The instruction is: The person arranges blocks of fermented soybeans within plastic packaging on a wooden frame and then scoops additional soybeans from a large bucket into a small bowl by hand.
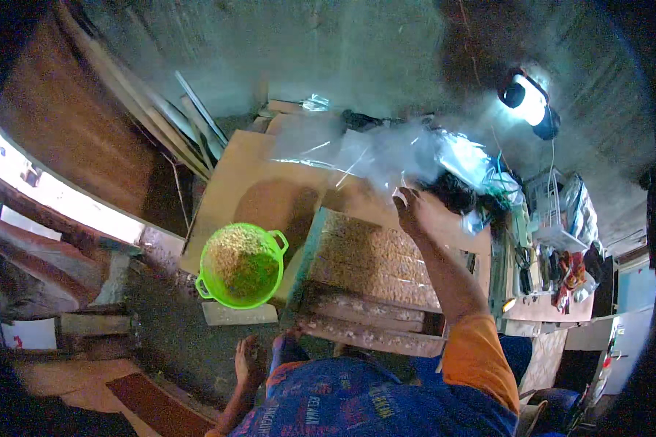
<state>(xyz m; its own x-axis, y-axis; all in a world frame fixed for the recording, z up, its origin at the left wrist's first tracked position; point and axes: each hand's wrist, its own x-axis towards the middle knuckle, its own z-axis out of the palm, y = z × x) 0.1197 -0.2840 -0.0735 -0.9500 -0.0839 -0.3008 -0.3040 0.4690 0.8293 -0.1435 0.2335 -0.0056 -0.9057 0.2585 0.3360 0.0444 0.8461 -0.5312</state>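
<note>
My right hand [410, 210] reaches forward over the table, its fingertips closed at the near edge of a sheet or bag of clear plastic [361, 155]. A small whitish bit shows at the fingertips. My left hand [250, 360] hangs low beside my lap, fingers loosely extended, holding nothing. Between my arms lies a shallow wooden tray or board [361, 257] with a rough, brown, grainy surface and a greenish left edge. To its left stands a bright green plastic basket [242, 266] with two handles, partly filled with pale brown loose bits that I cannot identify.
Brown board or cardboard [218, 180] covers the tabletop. Crumpled clear plastic bags [464, 158] and a black bag [451, 188] lie at the back right. A lit lamp [529, 101] hangs on the wall. A white wire rack [546, 205] stands right; wooden planks [142, 104] lean left.
</note>
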